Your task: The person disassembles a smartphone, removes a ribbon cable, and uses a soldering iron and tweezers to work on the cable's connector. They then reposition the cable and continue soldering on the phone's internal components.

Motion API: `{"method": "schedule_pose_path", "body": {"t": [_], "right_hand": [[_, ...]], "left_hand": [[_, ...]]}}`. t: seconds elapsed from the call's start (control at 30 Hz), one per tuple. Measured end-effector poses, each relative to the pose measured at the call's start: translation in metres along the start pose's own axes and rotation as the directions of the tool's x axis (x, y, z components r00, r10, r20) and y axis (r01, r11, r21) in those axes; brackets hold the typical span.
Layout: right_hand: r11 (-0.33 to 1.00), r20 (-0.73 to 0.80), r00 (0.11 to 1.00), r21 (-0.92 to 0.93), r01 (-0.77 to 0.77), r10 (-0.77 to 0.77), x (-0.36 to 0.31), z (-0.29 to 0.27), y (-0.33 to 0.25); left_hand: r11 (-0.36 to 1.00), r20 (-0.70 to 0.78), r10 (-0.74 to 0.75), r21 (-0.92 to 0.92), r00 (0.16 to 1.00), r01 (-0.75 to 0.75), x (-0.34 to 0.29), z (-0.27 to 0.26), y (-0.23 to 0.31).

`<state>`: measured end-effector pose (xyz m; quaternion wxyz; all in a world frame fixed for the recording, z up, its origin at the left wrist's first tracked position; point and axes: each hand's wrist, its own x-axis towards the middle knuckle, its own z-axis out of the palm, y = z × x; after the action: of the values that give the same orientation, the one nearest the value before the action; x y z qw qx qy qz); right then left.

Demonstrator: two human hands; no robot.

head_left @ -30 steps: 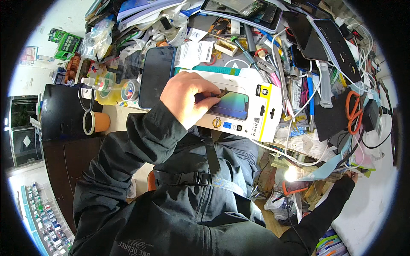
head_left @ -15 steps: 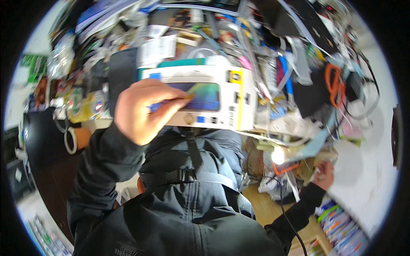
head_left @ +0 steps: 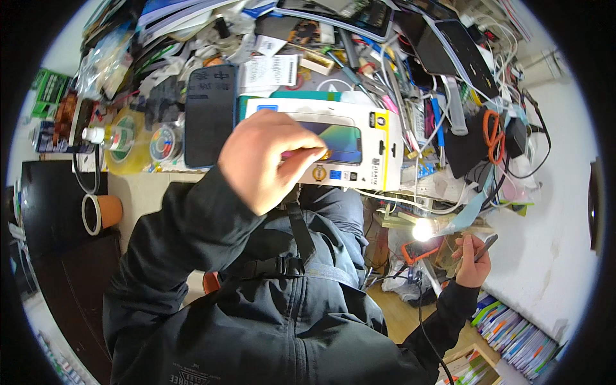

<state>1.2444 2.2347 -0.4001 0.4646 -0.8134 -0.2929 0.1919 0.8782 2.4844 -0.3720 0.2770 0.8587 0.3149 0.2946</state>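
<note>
Small part [head_left: 326, 154]: held in closed pinch of left hand [head_left: 266, 157] over white box [head_left: 351, 146]; grip lightly. Slim dark tool [head_left: 487, 245]: gripped in curled right hand [head_left: 473, 262]; hold steady.

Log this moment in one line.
left hand: pinched over white package | right hand: holding slim dark object | lamp: lit

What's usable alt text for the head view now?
A person's left hand pinches a small item, kind unclear, over a yellow-striped white package at a cluttered workbench. Lower right, the right hand holds a slim dark object near a bright lamp.
</note>
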Motion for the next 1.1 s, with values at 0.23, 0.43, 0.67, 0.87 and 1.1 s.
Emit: {"method": "schedule_pose_path", "body": {"t": [0.23, 0.43, 0.67, 0.87, 1.1], "right_hand": [[0.979, 0.228, 0.959, 0.151, 0.138, -0.17, -0.022, 0.052, -0.081], [0.975, 0.493, 0.848, 0.191, 0.111, -0.193, -0.035, 0.108, -0.132], [0.928, 0.481, 0.819, 0.339, 0.158, -0.315, -0.027, 0.112, -0.176], [0.807, 0.415, 0.694, 0.35, 0.475, -0.589, -0.015, 0.1, -0.195], [0.826, 0.419, 0.715, 0.356, 0.437, -0.559, -0.016, 0.098, -0.191]], "left_hand": [[0.906, -0.131, -0.225, -0.392, 0.965, 0.158, -0.007, 0.005, 0.002], [0.996, -0.101, -0.01, 0.09, 0.995, 0.019, -0.006, 0.006, -0.016], [0.976, -0.187, -0.027, 0.208, 0.982, 0.066, -0.003, 0.016, -0.03], [0.978, -0.23, 0.013, 0.207, 0.973, 0.036, 0.0, 0.017, -0.029], [0.98, -0.201, 0.037, 0.197, 0.979, 0.003, 0.0, 0.012, -0.028]]}}
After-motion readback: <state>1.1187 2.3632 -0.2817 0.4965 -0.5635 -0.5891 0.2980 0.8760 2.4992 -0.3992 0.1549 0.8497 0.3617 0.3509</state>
